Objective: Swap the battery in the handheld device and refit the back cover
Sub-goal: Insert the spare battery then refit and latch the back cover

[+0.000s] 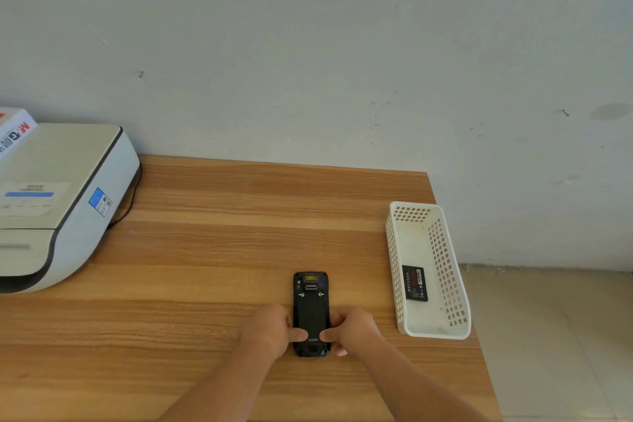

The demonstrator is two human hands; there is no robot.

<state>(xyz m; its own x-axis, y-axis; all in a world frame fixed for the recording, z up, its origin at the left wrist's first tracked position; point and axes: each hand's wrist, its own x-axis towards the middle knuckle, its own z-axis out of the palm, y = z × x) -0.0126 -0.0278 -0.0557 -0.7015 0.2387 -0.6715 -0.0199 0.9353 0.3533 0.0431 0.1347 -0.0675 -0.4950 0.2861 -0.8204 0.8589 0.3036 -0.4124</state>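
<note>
Head view: one handheld device (311, 313) is held face-down on the desk (205, 250).
Both hands, left hand (274, 331) and right hand (349, 329), are closed on its sides, thumbs apparently pressing the back cover (311, 317); one battery (415, 283) lies in one basket (445, 271).

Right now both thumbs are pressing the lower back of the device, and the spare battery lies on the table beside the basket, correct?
Not quite. The battery lies inside the white basket, as the head view shows. Both thumbs do press the lower back of the device.
</note>
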